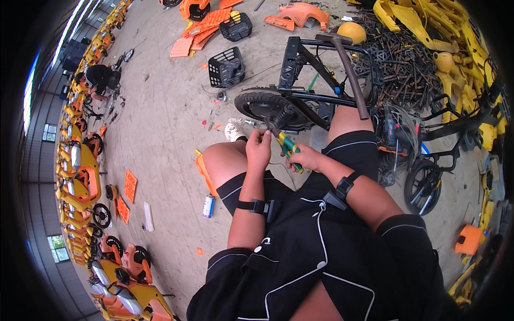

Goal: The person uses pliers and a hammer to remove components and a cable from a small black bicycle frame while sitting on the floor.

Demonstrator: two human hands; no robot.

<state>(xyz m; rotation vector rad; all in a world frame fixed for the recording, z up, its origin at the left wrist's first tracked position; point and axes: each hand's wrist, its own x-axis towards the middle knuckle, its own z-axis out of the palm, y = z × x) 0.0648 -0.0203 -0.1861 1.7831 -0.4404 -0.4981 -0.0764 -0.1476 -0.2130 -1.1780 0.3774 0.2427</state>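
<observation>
My right hand [306,158] is closed round the green and yellow handles of a pair of pliers [288,143]. My left hand [259,147] is pinched beside the pliers' jaws; whatever lies between its fingertips is too small to make out. Just beyond both hands is a black scooter frame [289,64] with a tyred wheel [258,107] and a coil spring shock absorber [284,115]. A hammer [350,77] rests across the frame's top, its brown handle pointing toward my right thigh.
Black plastic baskets [227,68] and orange panels [206,25] lie ahead. Dark metal parts [401,69] are heaped at right beside yellow body shells [423,21]. A can [208,206] stands left of my knee. Yellow scooters [80,171] line the left wall, where another person [99,80] crouches.
</observation>
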